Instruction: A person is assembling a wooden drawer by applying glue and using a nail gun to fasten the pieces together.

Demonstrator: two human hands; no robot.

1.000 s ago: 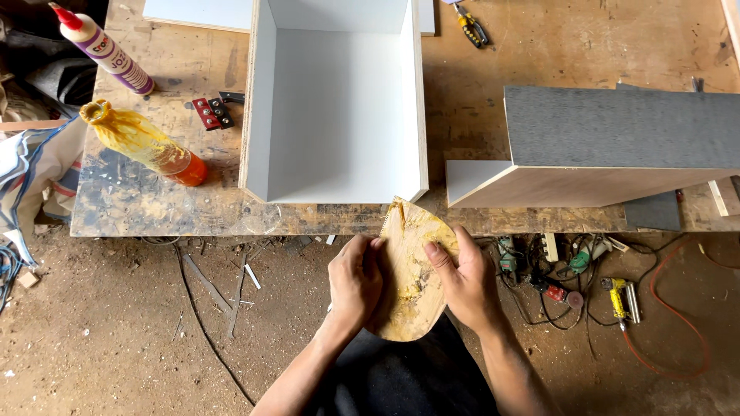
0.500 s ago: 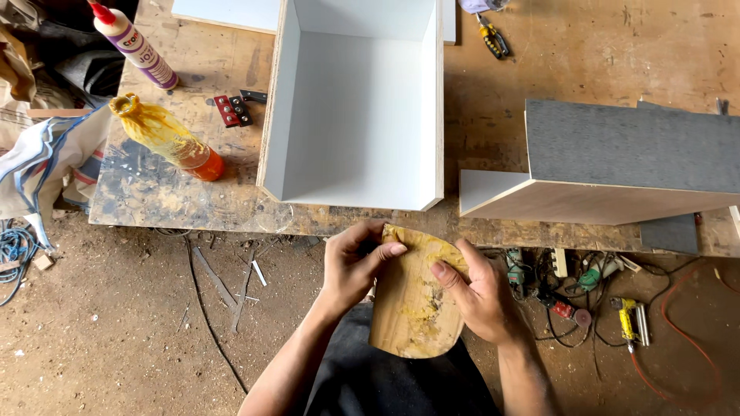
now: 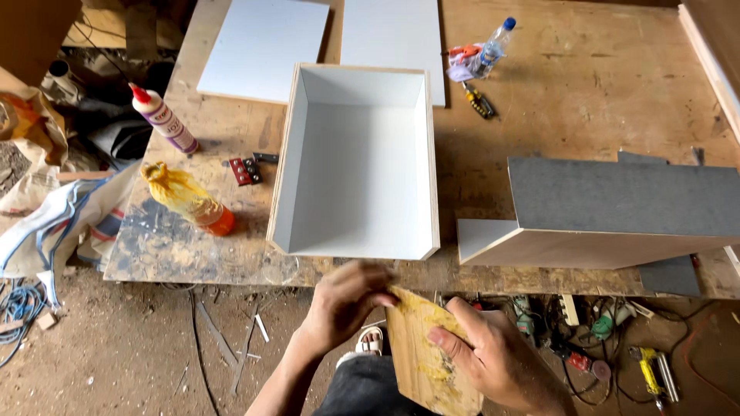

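Bottom centre of frame, below the tabletop (image 3: 586, 85) edge: left hand (image 3: 343, 304) and right hand (image 3: 501, 362) each pinch the glue-smeared board (image 3: 424, 354), tilted face-up, near the white box (image 3: 358, 166).

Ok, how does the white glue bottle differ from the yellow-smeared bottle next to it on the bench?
The white glue bottle has a red pointed tip and looks clean; the yellow-smeared bottle has yellow wrapped over its top and an orange base. The white one lies farther from the person, near the bench's left edge; the smeared one lies nearer, beside the open white box. Both lean or lie slanted on the bench, and neither is touched by the hands.
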